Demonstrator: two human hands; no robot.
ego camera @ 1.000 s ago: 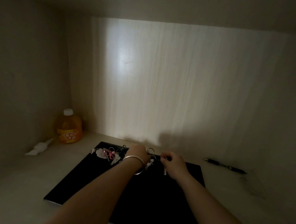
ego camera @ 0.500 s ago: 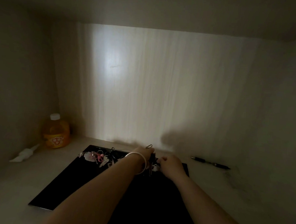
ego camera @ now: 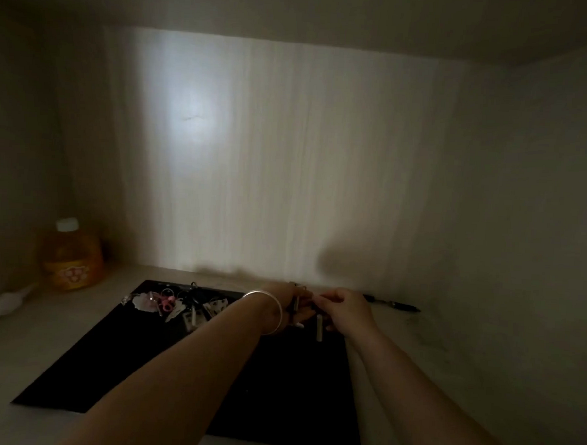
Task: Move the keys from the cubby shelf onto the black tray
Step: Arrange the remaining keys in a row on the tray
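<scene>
Inside the dim cubby shelf of pale wood (ego camera: 74, 347), a flat black rectangular tray (ego camera: 142, 360) lies on the shelf floor, and both bare forearms of the person reach over it toward the far edge. The left hand (ego camera: 289, 302), with a thin silver bangle (ego camera: 274, 311) around the wrist, and the right hand (ego camera: 347, 310) meet just above the far right part of the tray. Between them they hold a small bunch of dark metal keys (ego camera: 296, 307); the fingers of both hands are curled closed around this bunch, the left from the left side and the right pinching it from the right. A small whitish bar-shaped piece (ego camera: 319, 331) hangs down from the bunch under the right hand, over the black surface; I cannot tell if it touches the tray. On the far left part of the tray lies another pile of keys with rings, pale tags and a pink charm (ego camera: 175, 306), resting on the tray and apart from the hands. At the far left corner of the shelf stands an orange plastic bottle with a white cap (ego camera: 71, 258), and near it, on the left, lies a small crumpled white object (ego camera: 5, 304). To the right of the hands, a dark pen (ego camera: 393, 304) lies on the shelf floor beside the back wall, off the tray.
</scene>
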